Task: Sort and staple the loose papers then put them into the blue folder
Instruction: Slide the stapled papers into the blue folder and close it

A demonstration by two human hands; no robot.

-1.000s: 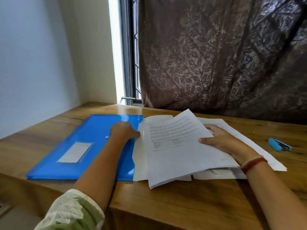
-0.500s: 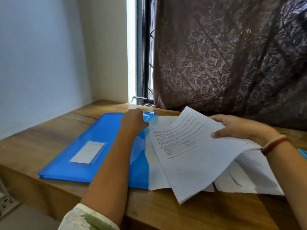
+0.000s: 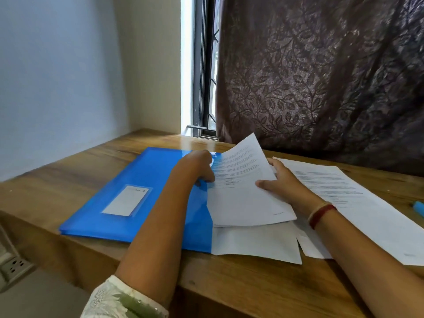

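Observation:
A blue folder (image 3: 142, 191) with a white label lies on the wooden desk (image 3: 263, 283). My left hand (image 3: 199, 167) grips the folder's open right edge, lifting its flap. My right hand (image 3: 284, 184) holds a printed set of papers (image 3: 243, 198) whose left edge sits at the folder's opening. Another white sheet (image 3: 257, 242) sticks out of the folder underneath. More printed sheets (image 3: 358, 203) lie flat to the right, under my right forearm.
A blue stapler (image 3: 418, 208) shows at the right edge of the desk. A dark patterned curtain (image 3: 321, 76) hangs behind, with a window frame (image 3: 204, 88) to its left. A wall socket (image 3: 13, 265) sits below the desk's left end.
My right hand has swung the printed set left, up to the folder's opening. My left hand stayed on the folder's right edge. The sheets on the right now lie uncovered.

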